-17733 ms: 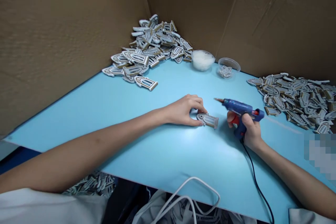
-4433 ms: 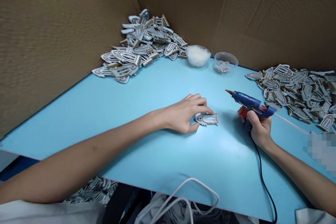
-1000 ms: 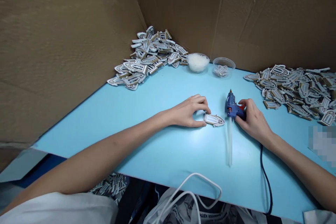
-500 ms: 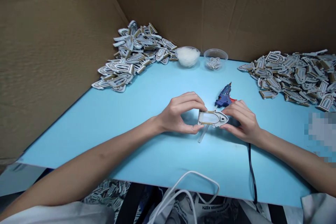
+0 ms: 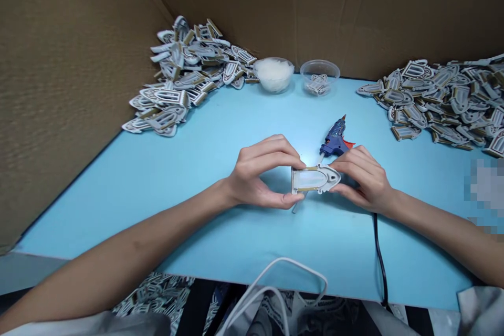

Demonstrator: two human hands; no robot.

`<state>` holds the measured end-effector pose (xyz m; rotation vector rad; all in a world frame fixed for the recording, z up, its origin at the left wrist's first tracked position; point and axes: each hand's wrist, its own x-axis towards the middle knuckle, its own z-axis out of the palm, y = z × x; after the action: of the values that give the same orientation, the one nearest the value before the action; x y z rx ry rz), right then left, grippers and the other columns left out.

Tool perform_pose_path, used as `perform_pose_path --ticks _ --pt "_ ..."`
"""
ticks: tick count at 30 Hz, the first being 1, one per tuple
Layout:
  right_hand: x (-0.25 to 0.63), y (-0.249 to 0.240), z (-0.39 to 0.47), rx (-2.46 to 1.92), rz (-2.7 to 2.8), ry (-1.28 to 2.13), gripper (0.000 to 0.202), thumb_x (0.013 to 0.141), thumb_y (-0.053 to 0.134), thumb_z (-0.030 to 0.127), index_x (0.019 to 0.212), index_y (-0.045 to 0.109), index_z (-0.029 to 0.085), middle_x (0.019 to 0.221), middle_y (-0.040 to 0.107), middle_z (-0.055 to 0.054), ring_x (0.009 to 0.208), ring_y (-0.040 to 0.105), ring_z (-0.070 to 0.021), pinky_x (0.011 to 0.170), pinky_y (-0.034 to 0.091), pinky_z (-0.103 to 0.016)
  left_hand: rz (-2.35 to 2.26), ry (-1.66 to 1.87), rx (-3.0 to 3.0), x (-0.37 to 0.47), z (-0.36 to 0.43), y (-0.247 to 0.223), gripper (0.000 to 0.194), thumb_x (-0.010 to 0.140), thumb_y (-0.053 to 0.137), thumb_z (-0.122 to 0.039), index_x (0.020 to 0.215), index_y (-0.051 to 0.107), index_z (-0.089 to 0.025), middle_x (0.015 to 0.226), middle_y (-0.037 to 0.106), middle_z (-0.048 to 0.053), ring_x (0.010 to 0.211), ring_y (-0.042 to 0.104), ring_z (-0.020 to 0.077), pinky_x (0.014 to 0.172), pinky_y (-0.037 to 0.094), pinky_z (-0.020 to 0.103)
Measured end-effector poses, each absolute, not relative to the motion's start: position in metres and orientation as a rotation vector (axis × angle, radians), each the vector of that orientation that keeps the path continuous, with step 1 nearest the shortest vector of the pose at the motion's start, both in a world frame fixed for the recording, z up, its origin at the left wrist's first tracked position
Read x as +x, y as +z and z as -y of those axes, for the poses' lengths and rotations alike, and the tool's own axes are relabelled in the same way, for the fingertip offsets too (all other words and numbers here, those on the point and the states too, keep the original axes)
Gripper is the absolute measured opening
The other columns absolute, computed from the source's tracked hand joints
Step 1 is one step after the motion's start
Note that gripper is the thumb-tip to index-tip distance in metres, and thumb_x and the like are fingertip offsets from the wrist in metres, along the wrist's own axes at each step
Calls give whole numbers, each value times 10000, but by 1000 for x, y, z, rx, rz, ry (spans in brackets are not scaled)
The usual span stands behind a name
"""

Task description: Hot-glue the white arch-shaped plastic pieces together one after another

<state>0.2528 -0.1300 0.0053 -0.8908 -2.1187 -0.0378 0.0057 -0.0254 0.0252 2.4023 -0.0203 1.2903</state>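
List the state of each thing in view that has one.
Arched window-shaped frame: held at both ends
Left hand: pinching its square end
Right hand: pinching its pointed end
Blue glue gun: loaded, lying unheld
Clear bowl: full
Clear tub: partly filled
Left frame pile: heaped
Right frame pile: heaped

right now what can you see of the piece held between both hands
The piece is white with gold-brown long sides and a pale middle, plastic-looking, square at one end, pointed at the other, a dark spot near the point. Its point faces right; the left hand holds the square end, the right hand the pointed one.
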Motion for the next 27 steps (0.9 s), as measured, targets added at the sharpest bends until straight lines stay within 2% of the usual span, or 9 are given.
perform_pose_path --ticks 8,13,19,27 --pt "253 5 131 -861 2088 -23 288 1059 659 423 1228 702 195 963 774 -90 787 663 -228 728 450 -385 -46 1216 2420 5 23 22 295 856 849 -444 1029 739 -232 851 769 63 732 721 200 683 606 347" --pt "254 6 130 -888 2122 -26 295 1089 595 436 1196 692 179 947 762 -101 785 650 -232 723 442 -388 2 1271 2396 6 26 26 323 862 864 -479 1025 744 -227 832 766 58 707 713 192 664 602 339" --pt "253 6 130 -895 2146 6 330 1107 554 447 1250 700 188 934 764 -87 796 655 -234 744 437 -391 -75 1253 2404 4 30 27 379 849 853 -577 985 746 -240 757 739 36 662 703 193 631 603 349" --pt "254 6 130 -882 2155 -13 296 1084 618 419 1270 686 199 969 781 -92 798 670 -230 735 451 -386 -18 1308 2430 4 34 26 323 868 852 -514 1026 741 -256 800 754 27 663 700 176 616 579 330"
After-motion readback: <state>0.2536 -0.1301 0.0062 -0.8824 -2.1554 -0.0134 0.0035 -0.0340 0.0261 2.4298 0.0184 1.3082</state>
